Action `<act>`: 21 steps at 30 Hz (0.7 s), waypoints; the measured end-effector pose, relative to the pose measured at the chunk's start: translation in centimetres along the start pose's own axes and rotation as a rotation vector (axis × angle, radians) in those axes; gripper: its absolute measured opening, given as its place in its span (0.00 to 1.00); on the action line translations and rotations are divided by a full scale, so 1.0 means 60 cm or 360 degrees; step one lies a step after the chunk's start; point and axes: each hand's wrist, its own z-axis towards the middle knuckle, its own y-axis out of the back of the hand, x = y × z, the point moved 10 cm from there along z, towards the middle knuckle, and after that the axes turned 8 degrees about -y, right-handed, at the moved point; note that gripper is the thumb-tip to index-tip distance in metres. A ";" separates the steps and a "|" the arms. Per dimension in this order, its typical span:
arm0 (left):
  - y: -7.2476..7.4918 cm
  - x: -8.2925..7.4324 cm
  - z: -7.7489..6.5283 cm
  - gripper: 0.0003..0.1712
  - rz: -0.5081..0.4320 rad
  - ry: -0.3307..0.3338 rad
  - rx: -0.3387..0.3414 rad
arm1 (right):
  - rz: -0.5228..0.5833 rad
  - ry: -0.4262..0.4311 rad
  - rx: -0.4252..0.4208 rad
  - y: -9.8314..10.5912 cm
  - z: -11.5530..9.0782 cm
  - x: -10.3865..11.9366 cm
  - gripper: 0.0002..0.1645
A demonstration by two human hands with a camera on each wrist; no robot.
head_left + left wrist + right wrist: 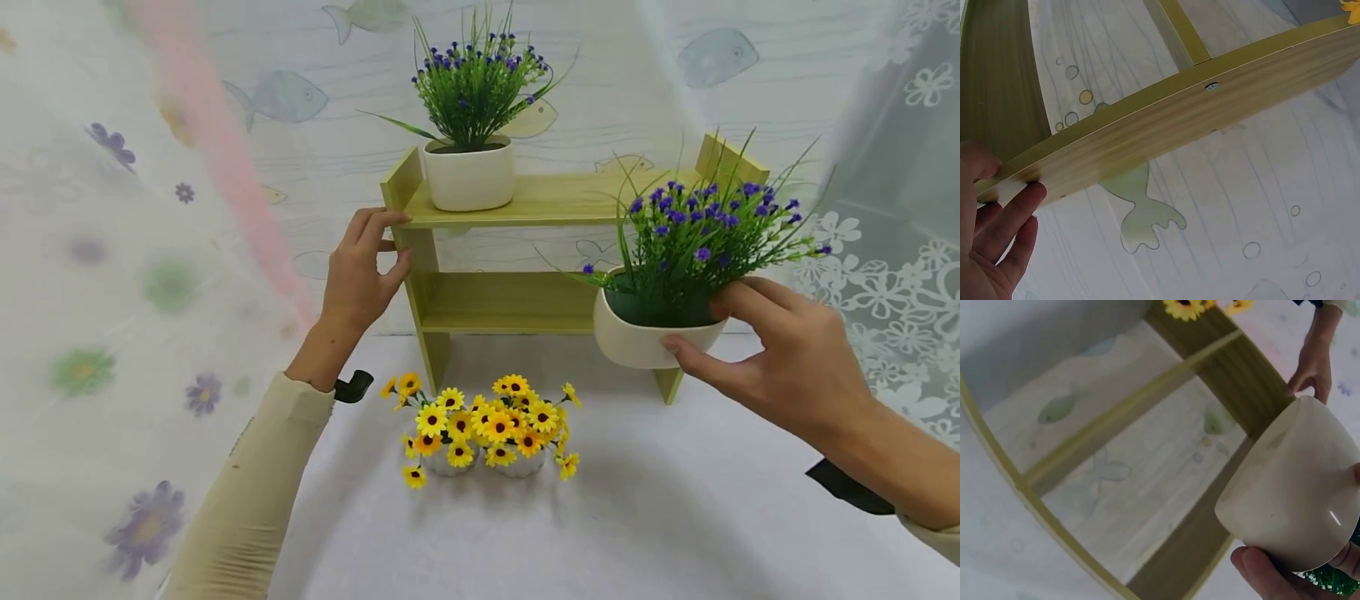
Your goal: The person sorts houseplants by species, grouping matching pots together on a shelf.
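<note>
My right hand [798, 367] grips the rim of a white pot [637, 337] holding purple artificial flowers [701, 225]. The pot is held up in front of the right part of a two-tier wooden shelf [517, 302], tilted toward me. In the right wrist view, the pot [1291, 487] appears with its underside toward the shelf's frame. At the shelf's upper left corner, my left hand [362, 271] holds the side panel [1166, 119], thumb and fingers on opposite faces. A matching white pot [471, 179] of purple flowers stands upright on the left of the top board.
Two small pots of yellow daisies [498, 425] stand close together on the white tabletop [480, 542], in front of the shelf. A patterned curtain [97, 292] hangs at left, and a lace-printed sheer cloth [900, 292] at right. Fish-printed fabric [285, 96] covers the back.
</note>
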 end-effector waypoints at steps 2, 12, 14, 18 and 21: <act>0.002 0.000 0.001 0.22 0.0000 0.0005 -0.0009 | 0.0009 0.0004 0.0003 0.007 0.020 0.001 0.39; 0.001 0.000 0.000 0.22 0.0007 0.0016 -0.0015 | 0.0002 -0.0113 0.0051 0.026 0.107 -0.014 0.22; 0.000 0.000 0.000 0.22 0.0009 0.0021 -0.0012 | -0.0017 -0.0127 0.0039 0.028 0.122 -0.018 0.23; -0.001 0.000 0.001 0.22 0.0007 0.0024 -0.0016 | -0.0069 -0.0196 0.0044 0.023 0.151 -0.031 0.25; 0.000 0.000 0.000 0.22 0.0003 0.0021 -0.0025 | -0.0068 -0.0289 0.0082 0.014 0.172 -0.046 0.26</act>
